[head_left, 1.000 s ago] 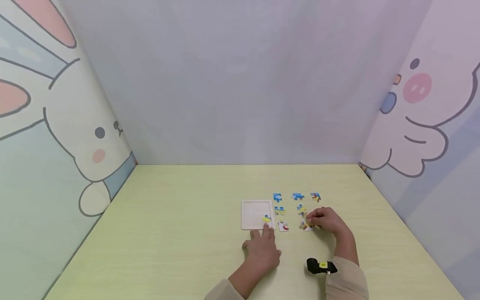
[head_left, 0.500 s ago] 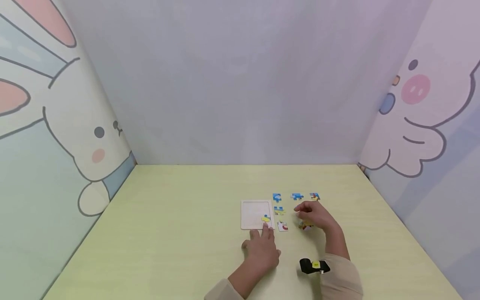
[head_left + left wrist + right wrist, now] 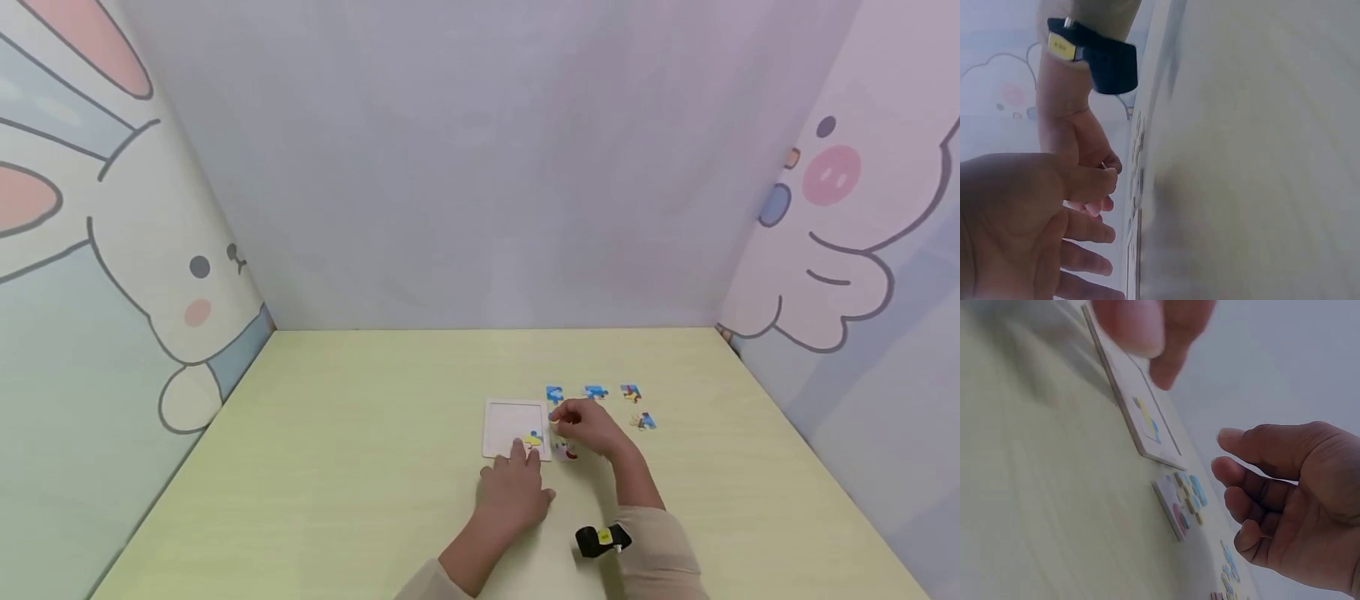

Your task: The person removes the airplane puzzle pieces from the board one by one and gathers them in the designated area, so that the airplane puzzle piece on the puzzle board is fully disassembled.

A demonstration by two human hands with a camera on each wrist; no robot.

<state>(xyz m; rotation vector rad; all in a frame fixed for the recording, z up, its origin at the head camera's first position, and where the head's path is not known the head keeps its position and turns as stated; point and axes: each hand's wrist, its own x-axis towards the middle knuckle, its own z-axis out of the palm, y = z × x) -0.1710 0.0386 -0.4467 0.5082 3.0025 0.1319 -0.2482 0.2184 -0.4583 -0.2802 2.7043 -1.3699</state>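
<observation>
My left hand [image 3: 513,493] lies at the front edge of a square puzzle tray [image 3: 498,402], fingers reaching forward. A fingertip touches or hovers over a yellow-and-blue jigsaw piece [image 3: 533,439] in the tray's near right corner. My right hand [image 3: 592,429] is just right of the tray, over a partly hidden jigsaw piece [image 3: 555,420]. In the right wrist view its thumb [image 3: 1260,440] and forefinger stand a little apart, with nothing visible between them. A white-and-red jigsaw piece [image 3: 566,451] lies below that hand.
Loose jigsaw pieces lie behind and right of the hand: a blue one [image 3: 554,393], another blue one [image 3: 595,392], a red-and-blue one [image 3: 631,392] and one farther right [image 3: 642,421]. A fabric wall [image 3: 480,167] stands behind the table [image 3: 337,458].
My right hand has moved left across the loose pieces to the tray's right side, uncovering the piece at the far right. The left hand has shifted slightly left, a finger farther over the tray.
</observation>
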